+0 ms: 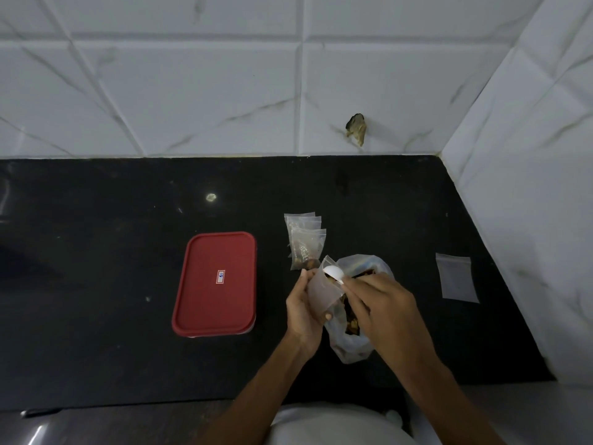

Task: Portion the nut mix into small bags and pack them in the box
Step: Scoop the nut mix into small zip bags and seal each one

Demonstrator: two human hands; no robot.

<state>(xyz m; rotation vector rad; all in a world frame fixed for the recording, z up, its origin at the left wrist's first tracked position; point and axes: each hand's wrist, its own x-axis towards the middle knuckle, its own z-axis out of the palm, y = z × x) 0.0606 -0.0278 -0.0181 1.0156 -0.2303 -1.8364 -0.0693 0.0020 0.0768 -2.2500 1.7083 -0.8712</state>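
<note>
My left hand (303,311) holds a small clear bag (324,289) upright with its mouth open. My right hand (382,308) grips a white spoon (333,272) whose bowl sits at the bag's mouth. Under and behind both hands lies the big plastic bag of nut mix (359,329), open at the top. A few small bags with nuts in them (306,240) lie overlapping just beyond my hands. A red-lidded box (215,284) stands shut to the left on the black counter (96,284).
One empty small zip bag (457,277) lies flat at the right, near the tiled side wall (529,187). A tiled back wall with a chipped hole (356,128) rises behind the counter. The counter's front edge runs just below my forearms.
</note>
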